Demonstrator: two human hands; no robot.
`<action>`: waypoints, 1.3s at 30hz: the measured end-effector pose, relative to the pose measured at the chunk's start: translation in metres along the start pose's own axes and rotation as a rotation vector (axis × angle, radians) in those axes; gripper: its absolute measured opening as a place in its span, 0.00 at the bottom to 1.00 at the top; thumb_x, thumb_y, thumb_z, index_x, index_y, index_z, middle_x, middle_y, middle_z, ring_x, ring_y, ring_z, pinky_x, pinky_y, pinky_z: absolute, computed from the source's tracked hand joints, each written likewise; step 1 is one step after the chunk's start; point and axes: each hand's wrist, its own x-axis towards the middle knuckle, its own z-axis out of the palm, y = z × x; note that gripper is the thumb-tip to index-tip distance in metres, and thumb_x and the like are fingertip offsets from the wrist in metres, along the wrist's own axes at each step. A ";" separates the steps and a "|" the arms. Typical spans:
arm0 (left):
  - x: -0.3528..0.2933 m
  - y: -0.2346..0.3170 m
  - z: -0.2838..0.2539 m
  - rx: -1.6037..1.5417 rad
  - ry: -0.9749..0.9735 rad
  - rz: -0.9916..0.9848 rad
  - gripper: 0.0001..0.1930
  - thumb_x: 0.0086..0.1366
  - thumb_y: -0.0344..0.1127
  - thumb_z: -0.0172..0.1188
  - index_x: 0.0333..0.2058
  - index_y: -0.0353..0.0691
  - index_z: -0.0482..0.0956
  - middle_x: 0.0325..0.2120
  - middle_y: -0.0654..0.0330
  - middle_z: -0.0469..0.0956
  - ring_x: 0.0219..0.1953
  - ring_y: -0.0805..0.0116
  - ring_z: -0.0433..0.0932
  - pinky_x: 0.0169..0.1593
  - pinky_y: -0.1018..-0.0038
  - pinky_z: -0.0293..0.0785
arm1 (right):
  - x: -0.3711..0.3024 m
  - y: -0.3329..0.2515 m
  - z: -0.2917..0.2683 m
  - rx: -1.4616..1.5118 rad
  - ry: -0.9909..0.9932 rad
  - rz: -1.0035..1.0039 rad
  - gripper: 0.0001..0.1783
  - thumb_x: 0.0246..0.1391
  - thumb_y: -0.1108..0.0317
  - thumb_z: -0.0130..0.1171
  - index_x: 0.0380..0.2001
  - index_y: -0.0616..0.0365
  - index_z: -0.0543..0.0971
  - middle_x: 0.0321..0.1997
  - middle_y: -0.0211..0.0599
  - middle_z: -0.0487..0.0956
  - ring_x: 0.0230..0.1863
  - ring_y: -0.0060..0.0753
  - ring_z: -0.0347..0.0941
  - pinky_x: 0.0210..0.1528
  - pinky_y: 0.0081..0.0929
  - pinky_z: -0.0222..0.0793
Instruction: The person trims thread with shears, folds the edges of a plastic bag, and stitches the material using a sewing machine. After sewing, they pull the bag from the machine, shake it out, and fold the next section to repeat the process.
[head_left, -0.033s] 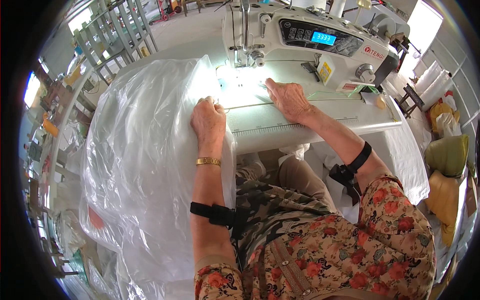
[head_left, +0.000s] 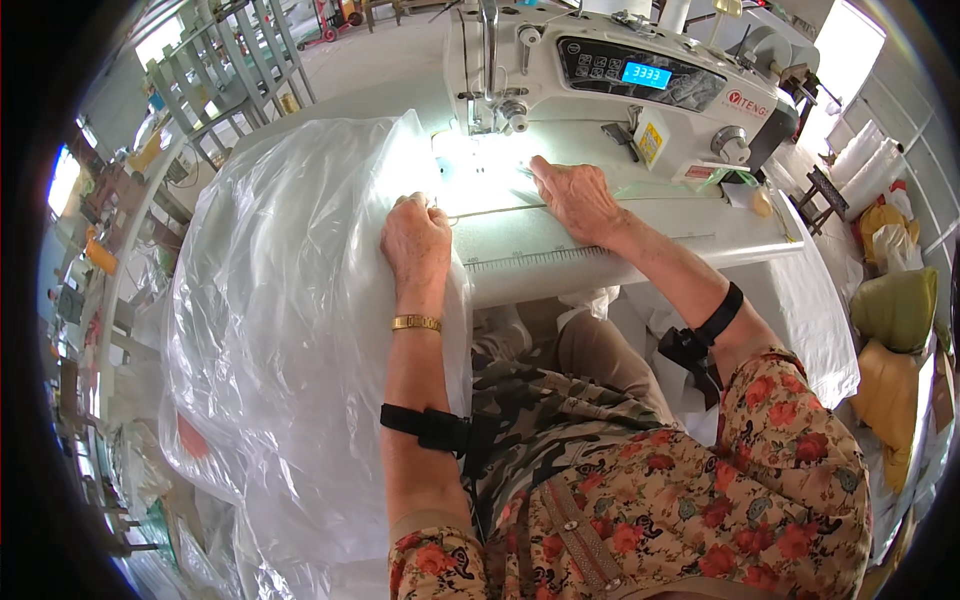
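On the left of the sewing machine [head_left: 560, 105]: translucent plastic sheeting [head_left: 270, 260], with the left hand [head_left: 418, 235] at its inner edge.
The sheeting drapes in folds over the table's left side; its lower end is cut off by the bottom of the view. Left fingers are curled in, leaving a narrow grip; whether they pinch the sheeting cannot be determined. The right hand [head_left: 580, 200] lies over the machine bed [head_left: 510, 228], fingertips toward the needle area [head_left: 480, 165]; its grip cannot be determined. Lamp glare washes out the needle area. The right forearm hides part of the printed scale [head_left: 535, 257] along the front edge.
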 end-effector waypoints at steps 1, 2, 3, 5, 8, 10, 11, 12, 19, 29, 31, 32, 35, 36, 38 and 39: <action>0.000 0.000 0.000 0.002 -0.002 -0.007 0.11 0.56 0.30 0.56 0.36 0.31 0.80 0.33 0.47 0.79 0.37 0.51 0.79 0.42 0.62 0.76 | 0.000 0.000 0.000 0.007 -0.013 -0.002 0.05 0.54 0.72 0.48 0.33 0.60 0.67 0.16 0.42 0.75 0.19 0.47 0.73 0.23 0.42 0.67; 0.000 0.001 0.000 0.003 -0.004 -0.014 0.11 0.56 0.30 0.56 0.35 0.31 0.80 0.33 0.46 0.79 0.37 0.51 0.79 0.42 0.62 0.76 | -0.001 0.001 0.000 0.008 -0.013 0.002 0.05 0.54 0.72 0.48 0.33 0.60 0.67 0.16 0.42 0.75 0.19 0.47 0.73 0.23 0.42 0.67; 0.000 0.002 -0.001 0.004 -0.005 -0.013 0.11 0.56 0.30 0.56 0.35 0.31 0.80 0.33 0.46 0.79 0.37 0.51 0.79 0.42 0.62 0.76 | -0.002 0.001 0.000 0.003 -0.052 0.010 0.07 0.54 0.72 0.49 0.35 0.59 0.65 0.18 0.42 0.74 0.21 0.48 0.73 0.24 0.42 0.66; 0.000 0.003 -0.003 0.022 -0.066 -0.026 0.10 0.59 0.30 0.52 0.35 0.31 0.78 0.36 0.47 0.77 0.39 0.51 0.78 0.44 0.61 0.75 | -0.004 0.002 0.000 -0.001 -0.091 0.018 0.09 0.54 0.71 0.50 0.36 0.58 0.63 0.20 0.42 0.74 0.24 0.49 0.72 0.26 0.42 0.65; -0.001 0.003 -0.005 0.015 -0.082 -0.027 0.10 0.59 0.30 0.52 0.35 0.31 0.78 0.36 0.47 0.77 0.39 0.52 0.78 0.44 0.61 0.75 | -0.005 0.002 -0.002 -0.004 -0.067 0.024 0.09 0.53 0.71 0.51 0.37 0.58 0.64 0.20 0.43 0.74 0.23 0.49 0.72 0.25 0.41 0.65; 0.000 0.004 -0.005 0.017 -0.088 -0.028 0.10 0.59 0.30 0.52 0.35 0.31 0.78 0.36 0.47 0.77 0.39 0.52 0.78 0.44 0.61 0.75 | -0.007 0.005 -0.001 -0.011 -0.022 0.029 0.08 0.54 0.70 0.49 0.37 0.60 0.68 0.17 0.44 0.75 0.21 0.48 0.74 0.24 0.42 0.69; 0.000 0.005 -0.005 0.019 -0.092 -0.031 0.10 0.59 0.30 0.52 0.35 0.31 0.78 0.36 0.47 0.77 0.39 0.52 0.78 0.44 0.62 0.75 | -0.009 0.007 -0.002 -0.011 -0.022 0.031 0.08 0.54 0.70 0.49 0.37 0.60 0.68 0.17 0.44 0.75 0.21 0.48 0.74 0.24 0.42 0.69; 0.000 0.005 -0.004 0.019 -0.094 -0.030 0.10 0.59 0.30 0.52 0.35 0.31 0.78 0.36 0.47 0.77 0.39 0.52 0.78 0.44 0.62 0.75 | -0.010 0.007 -0.004 -0.009 -0.032 0.064 0.09 0.53 0.70 0.50 0.38 0.59 0.69 0.18 0.44 0.75 0.22 0.49 0.74 0.25 0.41 0.68; -0.001 0.006 -0.006 0.008 -0.060 -0.034 0.09 0.58 0.29 0.52 0.33 0.30 0.78 0.36 0.49 0.78 0.39 0.55 0.78 0.44 0.63 0.76 | -0.016 0.020 -0.016 -0.006 0.006 0.166 0.09 0.57 0.69 0.49 0.40 0.58 0.70 0.20 0.47 0.76 0.24 0.51 0.74 0.25 0.42 0.66; -0.001 0.004 -0.004 0.021 -0.052 -0.027 0.09 0.58 0.30 0.53 0.33 0.31 0.78 0.36 0.50 0.79 0.39 0.55 0.78 0.45 0.64 0.75 | -0.028 0.039 -0.023 0.000 -0.009 0.266 0.10 0.59 0.65 0.47 0.42 0.57 0.70 0.23 0.48 0.77 0.26 0.53 0.74 0.30 0.45 0.66; 0.000 0.003 -0.001 0.018 -0.060 -0.032 0.09 0.58 0.30 0.53 0.33 0.31 0.78 0.36 0.50 0.79 0.39 0.55 0.78 0.45 0.64 0.75 | -0.031 0.041 -0.024 0.034 0.047 0.260 0.11 0.59 0.65 0.47 0.43 0.56 0.70 0.24 0.48 0.77 0.27 0.53 0.74 0.30 0.46 0.66; 0.001 0.002 0.000 0.015 -0.065 -0.043 0.09 0.58 0.30 0.53 0.33 0.30 0.78 0.36 0.50 0.79 0.39 0.55 0.78 0.45 0.64 0.75 | -0.032 0.042 -0.025 0.032 0.049 0.265 0.11 0.59 0.65 0.47 0.43 0.56 0.70 0.24 0.48 0.77 0.27 0.53 0.74 0.30 0.46 0.66; 0.001 0.007 -0.004 0.018 -0.112 -0.073 0.09 0.58 0.30 0.53 0.33 0.30 0.78 0.37 0.49 0.79 0.39 0.54 0.78 0.45 0.63 0.74 | -0.033 0.044 -0.024 0.025 0.071 0.254 0.11 0.58 0.66 0.50 0.41 0.59 0.71 0.21 0.48 0.77 0.24 0.50 0.75 0.27 0.44 0.68; 0.001 0.006 -0.005 0.020 -0.112 -0.071 0.09 0.58 0.30 0.53 0.33 0.30 0.78 0.37 0.49 0.79 0.39 0.54 0.78 0.45 0.63 0.74 | -0.032 0.044 -0.024 0.030 0.084 0.222 0.11 0.58 0.66 0.50 0.41 0.59 0.71 0.21 0.48 0.77 0.24 0.51 0.75 0.27 0.44 0.68; -0.001 0.002 -0.004 0.009 -0.049 -0.022 0.09 0.58 0.30 0.53 0.33 0.30 0.78 0.36 0.49 0.79 0.39 0.53 0.78 0.45 0.63 0.74 | -0.030 0.043 -0.023 0.036 0.100 0.191 0.11 0.58 0.66 0.50 0.42 0.58 0.71 0.21 0.47 0.77 0.24 0.51 0.75 0.27 0.44 0.68; -0.001 0.002 -0.003 0.009 -0.051 -0.018 0.09 0.58 0.30 0.53 0.33 0.30 0.78 0.36 0.49 0.79 0.39 0.53 0.78 0.45 0.63 0.74 | -0.028 0.041 -0.025 0.045 0.031 0.216 0.11 0.59 0.65 0.49 0.42 0.58 0.71 0.24 0.48 0.78 0.26 0.52 0.75 0.29 0.45 0.68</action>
